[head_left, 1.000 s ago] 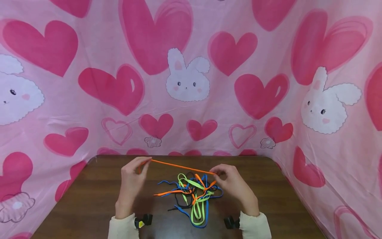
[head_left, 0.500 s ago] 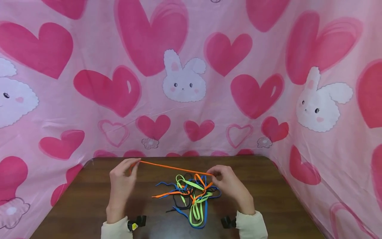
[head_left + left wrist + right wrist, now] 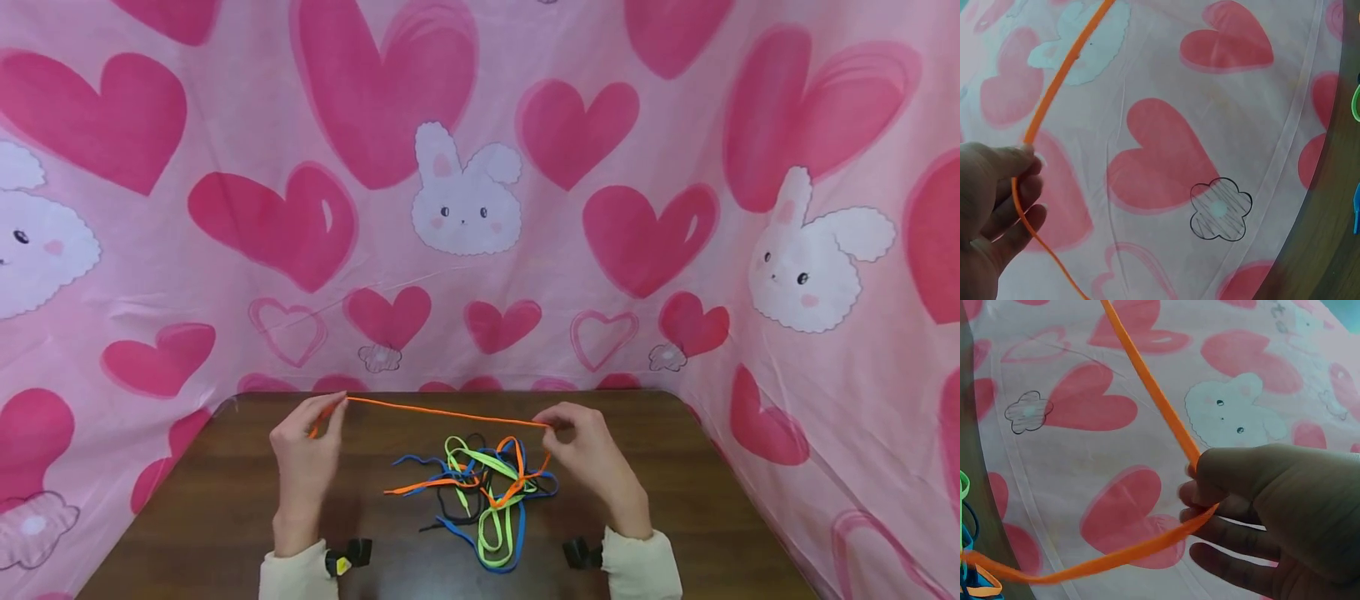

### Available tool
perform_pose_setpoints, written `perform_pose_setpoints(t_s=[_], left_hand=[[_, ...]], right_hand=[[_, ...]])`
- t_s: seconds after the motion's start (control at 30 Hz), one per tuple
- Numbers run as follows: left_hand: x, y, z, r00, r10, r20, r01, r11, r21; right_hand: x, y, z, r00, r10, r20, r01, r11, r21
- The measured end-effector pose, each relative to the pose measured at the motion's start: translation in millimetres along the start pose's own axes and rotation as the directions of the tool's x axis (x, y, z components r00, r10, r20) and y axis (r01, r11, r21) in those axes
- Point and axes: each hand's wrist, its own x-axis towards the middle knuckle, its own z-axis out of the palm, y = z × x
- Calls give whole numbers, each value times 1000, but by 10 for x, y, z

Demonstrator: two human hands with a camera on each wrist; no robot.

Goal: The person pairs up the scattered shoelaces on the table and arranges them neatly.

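A flat orange shoelace [image 3: 442, 412] is stretched nearly straight between my two hands above the table. My left hand [image 3: 306, 442] pinches it between thumb and fingertips, and a loose tail hangs past the palm in the left wrist view. On the other side my right hand [image 3: 588, 442] pinches the same shoelace [image 3: 1154, 394] with thumb and forefinger. From there the lace drops back to a tangled pile. That pile holds a yellow-green shoelace [image 3: 483, 527], a blue shoelace [image 3: 521, 533] and a black shoelace [image 3: 442, 504], looped over one another.
The pile lies mid-table on a dark wood table [image 3: 225, 500]. A pink curtain [image 3: 555, 250] printed with hearts and rabbits surrounds the back and sides. Two loose ends, orange and blue, stick out to the left of the pile.
My left hand has moved left and the right hand slightly up and right, so the stretched length between them is longer. An orange strand now rises from the pile to the right hand.
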Motion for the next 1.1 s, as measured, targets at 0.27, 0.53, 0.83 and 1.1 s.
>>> perform_pose_setpoints(t_s=[0.27, 0.53, 0.83, 1.1], left_hand=[[19, -54, -72, 997, -49, -68, 48, 999, -7], [74, -88, -180, 997, -1, -76, 5, 999, 47], [70, -153, -324, 996, 55, -71, -47, 993, 105], [-37, -296, -523, 992, 119, 37, -124, 969, 215]], right_hand=[[18, -13, -67, 996, -62, -65, 60, 998, -37], [33, 21, -159, 994, -77, -76, 76, 997, -20], [-5, 73, -288, 994, -69, -83, 63, 995, -78], [-113, 238, -396, 997, -24, -79, 16, 994, -105]])
